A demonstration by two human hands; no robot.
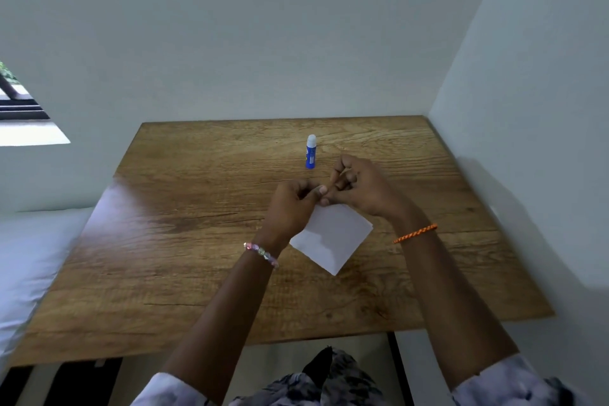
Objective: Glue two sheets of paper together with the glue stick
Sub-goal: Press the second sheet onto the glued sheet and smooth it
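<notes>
White paper [333, 237] lies flat on the wooden table [197, 241], turned like a diamond; I cannot tell whether it is one sheet or two stacked. A blue glue stick [311, 152] with a white cap stands upright behind it. My left hand [291, 204] and my right hand [361, 188] are curled and meet fingertip to fingertip just above the paper's far corner. I see nothing held in either hand. Whether a fingertip touches the paper's corner is unclear.
The table stands in a corner, with a wall behind and another close on the right. A white bed [29, 257] lies beside the table's left edge. A window [19, 109] is at the far left.
</notes>
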